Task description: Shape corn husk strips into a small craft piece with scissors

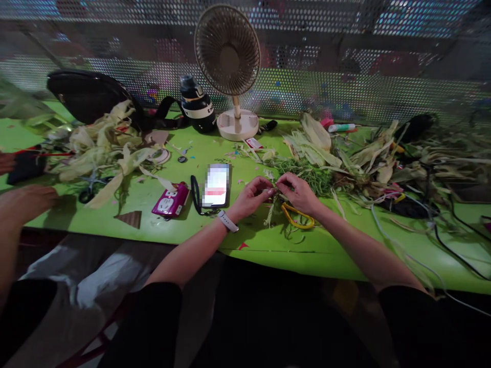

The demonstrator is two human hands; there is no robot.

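Note:
Over the green table, my left hand (253, 196) and my right hand (296, 192) meet, fingertips pinched close together. Between them is a small bunch of pale green plant strips (270, 213), whose frayed ends hang below the fingers; finer detail is too small to make out. A yellow scissor-like handle (299, 216) lies just under my right hand. Shredded green strips (310, 175) are heaped behind it, along with dry corn husks (312, 148). Left of my left hand, a phone (217, 185) with a lit, blurred screen lies on the table.
A fan (229, 59) and a black bottle (198, 110) stand at the back by a perforated metal screen. A purple power socket block (170, 201), black scissors (92, 188) and more husks (103, 135) lie leftward, near another person's hand (30, 202). Cables (414, 250) trail at right.

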